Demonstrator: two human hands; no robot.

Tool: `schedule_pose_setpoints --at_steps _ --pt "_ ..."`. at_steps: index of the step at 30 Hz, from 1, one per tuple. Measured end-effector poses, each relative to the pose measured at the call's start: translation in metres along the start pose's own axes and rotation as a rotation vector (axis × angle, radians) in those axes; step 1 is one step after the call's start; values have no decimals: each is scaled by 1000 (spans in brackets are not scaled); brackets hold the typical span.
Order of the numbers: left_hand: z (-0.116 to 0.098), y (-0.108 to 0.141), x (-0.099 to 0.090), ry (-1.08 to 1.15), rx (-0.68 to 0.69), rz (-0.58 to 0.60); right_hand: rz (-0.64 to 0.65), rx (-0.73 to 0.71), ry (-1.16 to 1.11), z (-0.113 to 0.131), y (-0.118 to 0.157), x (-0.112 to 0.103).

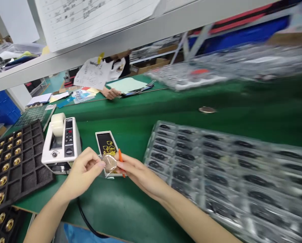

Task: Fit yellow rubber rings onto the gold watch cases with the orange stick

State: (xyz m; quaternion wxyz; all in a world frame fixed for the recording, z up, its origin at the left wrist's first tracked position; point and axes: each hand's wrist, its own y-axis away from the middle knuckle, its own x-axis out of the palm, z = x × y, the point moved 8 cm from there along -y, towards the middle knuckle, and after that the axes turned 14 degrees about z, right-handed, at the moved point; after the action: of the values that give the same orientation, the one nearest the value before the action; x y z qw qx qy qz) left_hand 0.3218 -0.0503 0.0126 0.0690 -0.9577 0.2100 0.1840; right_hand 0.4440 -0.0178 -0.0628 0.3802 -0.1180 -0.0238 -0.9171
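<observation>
Between my hands is a round, shiny watch case [109,163], with what looks like clear film at its lower edge. My left hand [86,168] pinches its left edge between thumb and forefinger. On the other side, my right hand [133,168] grips the right edge and also keeps a thin orange stick [120,162] upright between its fingers. Just behind and under the watch case lies a white-rimmed tray [97,138] with yellow rings on a dark base. A white tape dispenser [73,138] with a roll of clear tape stands beyond my left hand.
At left, a black compartment tray [26,168] holds several gold watch cases. Clear plastic trays [201,168] with dark parts cover the right side. A small round disc [207,109] lies farther back. Across the bench is another person's hand [112,93]. A shelf [176,20] crosses above.
</observation>
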Motion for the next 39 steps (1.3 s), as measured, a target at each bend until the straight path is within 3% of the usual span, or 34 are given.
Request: schedule_pose_setpoints --at_steps 4,9,24,29,32,36,39 --pt "16 -14 10 -6 -27 35 92 -64 -27 6 0 5" --pt "27 -14 12 -12 -48 102 173 -96 -39 6 -1 8" --pt "30 -12 13 -52 -60 97 186 -65 -40 -4 0 6" --pt "29 -12 15 -126 -43 46 171 -60 -26 -4 0 5" --pt "22 -11 14 -290 -23 -17 164 -60 -32 -3 -1 6" --pt "6 -1 -2 -601 8 -239 156 -65 -77 2 0 2" --pt "-13 9 -11 -663 137 -373 126 -87 -89 8 2 -3"
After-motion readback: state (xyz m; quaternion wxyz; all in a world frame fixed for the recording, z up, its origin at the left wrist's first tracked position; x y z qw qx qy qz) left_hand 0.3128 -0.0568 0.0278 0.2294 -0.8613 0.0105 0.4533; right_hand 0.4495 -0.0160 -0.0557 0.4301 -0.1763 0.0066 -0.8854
